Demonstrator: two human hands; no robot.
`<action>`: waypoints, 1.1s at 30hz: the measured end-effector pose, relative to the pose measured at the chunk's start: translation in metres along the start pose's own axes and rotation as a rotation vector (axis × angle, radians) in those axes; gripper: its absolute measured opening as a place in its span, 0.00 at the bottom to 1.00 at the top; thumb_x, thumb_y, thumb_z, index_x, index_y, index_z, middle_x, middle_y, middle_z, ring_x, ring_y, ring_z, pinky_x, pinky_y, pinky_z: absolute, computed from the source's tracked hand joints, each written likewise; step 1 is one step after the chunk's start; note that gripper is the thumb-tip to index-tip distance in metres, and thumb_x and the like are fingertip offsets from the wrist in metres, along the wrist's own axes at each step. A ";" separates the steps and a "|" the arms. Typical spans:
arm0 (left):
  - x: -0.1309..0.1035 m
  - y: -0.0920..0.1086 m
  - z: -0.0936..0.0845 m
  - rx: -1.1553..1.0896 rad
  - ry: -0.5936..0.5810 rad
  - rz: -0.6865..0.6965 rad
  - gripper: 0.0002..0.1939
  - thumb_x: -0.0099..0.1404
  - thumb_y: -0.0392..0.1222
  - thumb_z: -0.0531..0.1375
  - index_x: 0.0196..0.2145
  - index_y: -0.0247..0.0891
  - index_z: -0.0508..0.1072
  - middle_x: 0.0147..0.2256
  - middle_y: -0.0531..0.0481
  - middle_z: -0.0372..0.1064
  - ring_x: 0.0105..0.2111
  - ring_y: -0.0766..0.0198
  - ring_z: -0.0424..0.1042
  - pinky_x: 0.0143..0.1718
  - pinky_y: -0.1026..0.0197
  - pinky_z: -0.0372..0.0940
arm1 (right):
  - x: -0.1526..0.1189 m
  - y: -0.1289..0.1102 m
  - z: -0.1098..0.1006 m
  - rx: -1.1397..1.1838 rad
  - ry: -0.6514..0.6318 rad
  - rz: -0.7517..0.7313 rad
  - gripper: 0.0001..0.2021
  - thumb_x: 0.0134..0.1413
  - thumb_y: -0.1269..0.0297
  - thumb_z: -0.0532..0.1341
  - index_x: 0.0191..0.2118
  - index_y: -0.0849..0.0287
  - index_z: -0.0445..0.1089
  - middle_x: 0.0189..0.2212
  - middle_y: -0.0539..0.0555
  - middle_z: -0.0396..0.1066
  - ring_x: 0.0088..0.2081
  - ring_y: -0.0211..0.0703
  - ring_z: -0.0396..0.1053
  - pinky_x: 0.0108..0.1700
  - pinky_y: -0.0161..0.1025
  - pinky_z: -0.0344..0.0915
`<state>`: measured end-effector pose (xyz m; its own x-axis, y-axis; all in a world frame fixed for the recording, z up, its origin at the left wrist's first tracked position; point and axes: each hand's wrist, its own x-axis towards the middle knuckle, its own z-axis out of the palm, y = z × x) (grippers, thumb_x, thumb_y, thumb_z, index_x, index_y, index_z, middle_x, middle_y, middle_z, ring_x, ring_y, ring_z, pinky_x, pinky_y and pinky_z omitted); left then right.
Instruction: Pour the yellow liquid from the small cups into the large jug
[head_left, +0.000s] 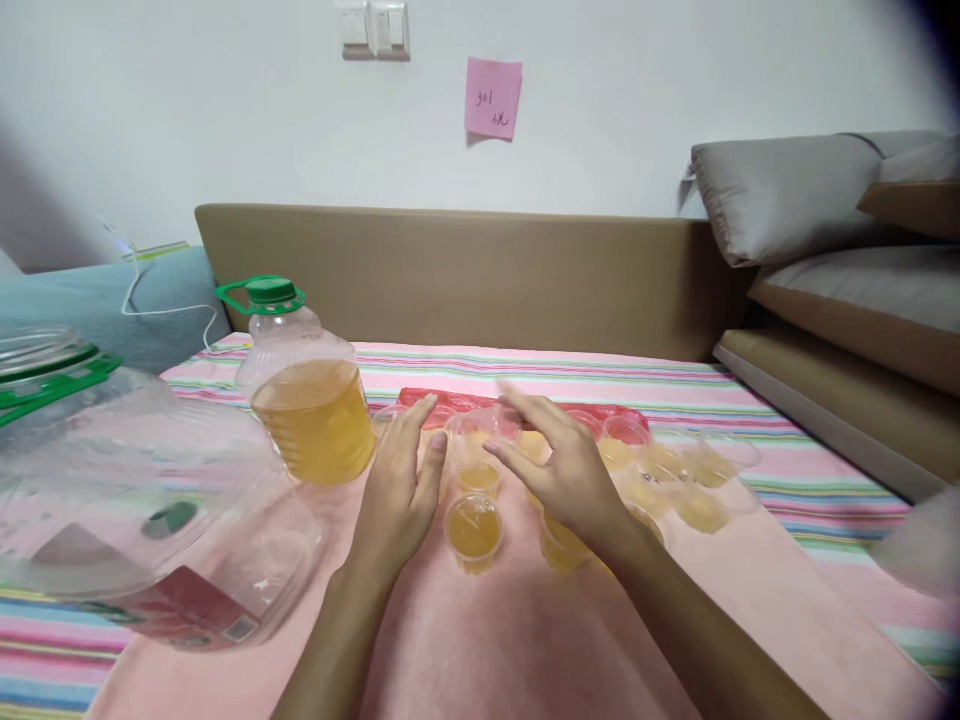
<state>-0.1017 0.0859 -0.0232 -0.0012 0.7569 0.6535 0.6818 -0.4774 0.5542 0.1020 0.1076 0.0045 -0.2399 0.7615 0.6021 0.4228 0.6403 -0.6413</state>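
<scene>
A large clear jug (150,470) looms nearest, at left, as your left hand (401,480) and right hand (566,465) spread wide, visibly gripping nothing. Between them stands an upright, amber-filled cup (474,535) (your left appears nearer); more cups (703,512) cluster behind and rightward.

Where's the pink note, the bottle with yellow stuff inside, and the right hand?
Pink note (493,100): head view, middle of its front.
Bottle (311,408): head view, its yellow-filled side.
Right hand (566,468): head view, middle of the hand.
</scene>
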 end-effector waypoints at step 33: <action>0.001 -0.022 0.010 0.163 -0.050 0.235 0.23 0.74 0.46 0.62 0.64 0.44 0.68 0.64 0.40 0.70 0.65 0.47 0.68 0.70 0.34 0.56 | -0.003 -0.002 -0.001 0.055 0.047 0.083 0.43 0.58 0.60 0.71 0.74 0.37 0.51 0.55 0.53 0.76 0.53 0.51 0.75 0.59 0.57 0.72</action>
<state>-0.1093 0.1010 -0.0400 0.2038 0.6569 0.7259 0.7680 -0.5671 0.2976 0.1030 0.1042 0.0042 -0.1646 0.8072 0.5668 0.3909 0.5810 -0.7139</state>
